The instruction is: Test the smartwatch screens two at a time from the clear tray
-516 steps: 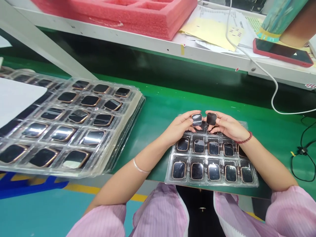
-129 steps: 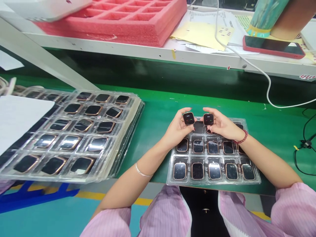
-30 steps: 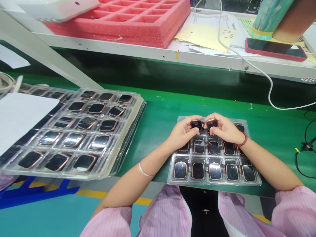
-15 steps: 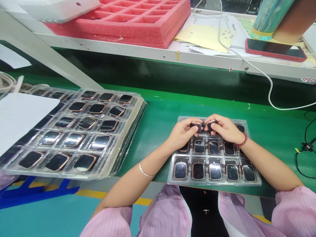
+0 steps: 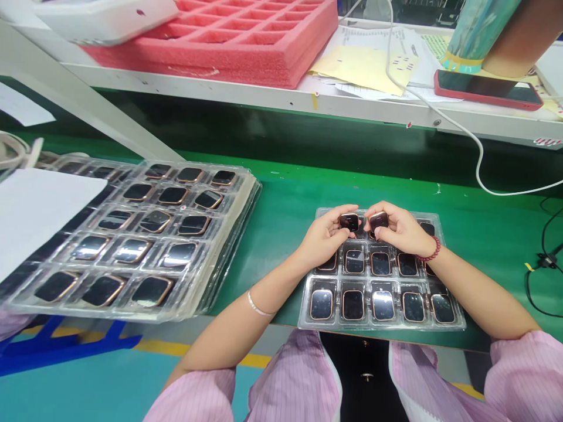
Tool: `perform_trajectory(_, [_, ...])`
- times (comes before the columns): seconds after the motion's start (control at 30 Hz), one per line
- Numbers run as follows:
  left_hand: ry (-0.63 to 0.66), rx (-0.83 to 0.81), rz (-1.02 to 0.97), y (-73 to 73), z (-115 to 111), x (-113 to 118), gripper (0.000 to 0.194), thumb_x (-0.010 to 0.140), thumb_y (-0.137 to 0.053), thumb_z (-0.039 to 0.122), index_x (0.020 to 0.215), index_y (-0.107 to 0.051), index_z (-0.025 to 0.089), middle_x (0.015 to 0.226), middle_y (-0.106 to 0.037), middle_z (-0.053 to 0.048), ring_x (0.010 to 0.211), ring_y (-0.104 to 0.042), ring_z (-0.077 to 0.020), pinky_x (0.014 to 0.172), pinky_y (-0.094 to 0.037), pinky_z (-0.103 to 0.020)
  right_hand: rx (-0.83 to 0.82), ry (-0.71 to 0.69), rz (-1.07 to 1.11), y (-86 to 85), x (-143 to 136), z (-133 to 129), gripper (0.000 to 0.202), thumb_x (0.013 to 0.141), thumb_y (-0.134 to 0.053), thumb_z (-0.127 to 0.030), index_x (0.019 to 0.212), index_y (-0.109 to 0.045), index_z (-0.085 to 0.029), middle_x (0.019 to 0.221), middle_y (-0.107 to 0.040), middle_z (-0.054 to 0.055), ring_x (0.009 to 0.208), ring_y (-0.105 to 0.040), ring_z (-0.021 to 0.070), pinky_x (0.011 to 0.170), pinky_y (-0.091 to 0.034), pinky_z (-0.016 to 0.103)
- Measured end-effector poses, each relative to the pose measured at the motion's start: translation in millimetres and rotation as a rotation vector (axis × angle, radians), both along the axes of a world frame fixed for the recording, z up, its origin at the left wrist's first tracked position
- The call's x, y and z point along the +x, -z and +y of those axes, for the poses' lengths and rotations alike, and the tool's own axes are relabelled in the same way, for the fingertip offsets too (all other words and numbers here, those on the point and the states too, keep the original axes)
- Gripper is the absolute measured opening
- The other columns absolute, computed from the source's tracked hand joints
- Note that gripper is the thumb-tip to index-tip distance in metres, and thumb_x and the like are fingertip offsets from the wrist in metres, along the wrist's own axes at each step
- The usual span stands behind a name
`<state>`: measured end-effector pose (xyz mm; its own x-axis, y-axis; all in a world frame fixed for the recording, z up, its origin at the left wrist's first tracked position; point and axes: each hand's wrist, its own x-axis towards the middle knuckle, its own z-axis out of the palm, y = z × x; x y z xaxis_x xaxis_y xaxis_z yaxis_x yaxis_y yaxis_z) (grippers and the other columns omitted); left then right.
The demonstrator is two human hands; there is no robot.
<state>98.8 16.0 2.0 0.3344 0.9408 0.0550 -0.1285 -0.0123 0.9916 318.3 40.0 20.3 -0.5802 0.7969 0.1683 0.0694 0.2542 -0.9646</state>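
Over the back row of a clear plastic tray (image 5: pixel 303 319), my left hand (image 5: pixel 328 234) pinches a square smartwatch body (image 5: pixel 349 221) with a dark screen and gold-coloured rim. Beside it, my right hand (image 5: pixel 402 231) grips a second dark smartwatch body (image 5: pixel 379 220), its thumb on the lower edge. A small gap separates the two held pieces. Below them, the tray's pockets hold several more watch bodies (image 5: pixel 380 264), screens upward. My hands and forearms hide part of the back rows.
On the left stands a stack of clear trays (image 5: pixel 206 275) filled with similar watch bodies, partly under a white sheet (image 5: pixel 48 211). The raised shelf (image 5: pixel 264 97) carries pink foam (image 5: pixel 290 58), papers and a red-cased phone (image 5: pixel 488 91). A white cable (image 5: pixel 479 158) hangs down at right.
The fingers of my left hand have opened out a little, and its watch body shows more of its screen. My right hand's piece is turned slightly more toward the camera. The trays stay put.
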Motion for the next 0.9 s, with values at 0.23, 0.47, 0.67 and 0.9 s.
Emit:
perform_trajectory(0.23, [-0.005,-0.062,-0.072,0.0,6.6,-2.4,0.054,0.068,-0.066,0.004,0.119,-0.056,0.020,0.104,-0.066,-0.003,0.082,-0.064,-0.0115,0.080,-0.053,-0.027,-0.076,0.024,0.001,1.6,0.2,1.9,0.033,0.078,-0.061,-0.012,0.110,-0.056,-0.020,0.094,-0.070,0.004,0.072,-0.064,0.0155,0.063,-0.054,0.030])
perform_trajectory(0.47, [0.368,-0.217,-0.307,-54.8,-29.5,0.4,0.047,0.071,-0.070,0.004,0.113,-0.057,0.021,0.088,-0.066,-0.001,0.068,-0.061,-0.0091,0.063,-0.050,-0.020,-0.226,0.038,0.054,0.3,2.6,4.2,0.032,0.082,-0.065,-0.019,0.114,-0.058,-0.019,0.101,-0.072,0.006,0.067,-0.064,0.0138,0.062,-0.058,0.029])
perform_trajectory(0.67, [0.899,-0.427,-0.402,-117.8,-80.0,11.6,0.033,0.066,-0.057,0.010,0.097,-0.065,0.016,0.083,-0.063,-0.002,0.065,-0.063,-0.0109,0.055,-0.051,-0.020,-0.493,-0.025,0.247,1.2,7.3,7.0,0.046,0.096,-0.063,-0.043,0.135,-0.058,-0.021,0.118,-0.071,0.012,0.080,-0.069,0.0158,0.064,-0.062,0.026])
perform_trajectory(0.9, [0.765,-0.305,-0.427,-114.5,-74.7,3.3,0.038,0.065,-0.056,0.003,0.099,-0.065,0.019,0.078,-0.064,0.000,0.056,-0.061,-0.0084,0.052,-0.048,-0.016,-0.582,-0.107,0.446,-54.3,6.1,-25.7,0.039,0.092,-0.073,-0.042,0.125,-0.068,-0.022,0.116,-0.067,0.008,0.090,-0.071,0.0177,0.068,-0.065,0.026])
